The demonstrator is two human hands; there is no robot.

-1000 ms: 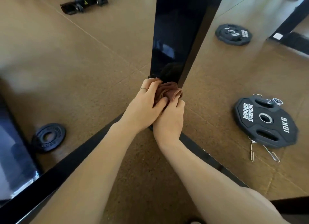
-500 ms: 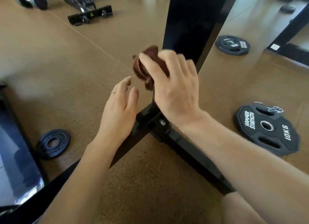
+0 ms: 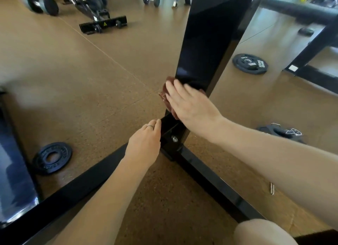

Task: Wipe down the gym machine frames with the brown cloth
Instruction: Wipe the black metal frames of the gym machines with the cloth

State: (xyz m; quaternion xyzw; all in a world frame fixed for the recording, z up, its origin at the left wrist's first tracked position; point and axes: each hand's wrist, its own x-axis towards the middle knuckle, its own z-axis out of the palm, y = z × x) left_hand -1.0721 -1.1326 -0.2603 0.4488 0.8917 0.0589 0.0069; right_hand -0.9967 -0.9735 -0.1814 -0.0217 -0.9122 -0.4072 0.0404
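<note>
Our right fingers (image 3: 180, 88) are lying nearly straight, pressing the cloth (image 3: 166, 96) flat against the lower part of the black post (image 3: 210, 43). Our left fingers (image 3: 157, 125) are curling loosely, holding nothing, touching the bracket (image 3: 172, 133) at the post's base. Our right hand (image 3: 190, 104) is covering most of the cloth. Weight plates (image 3: 52, 158) are lying on the floor (image 3: 82, 80).

Cloth (image 3: 165, 95) under right hand (image 3: 190, 105) on upright post (image 3: 210, 43); left hand (image 3: 144, 144) lower, beside post base.
</note>
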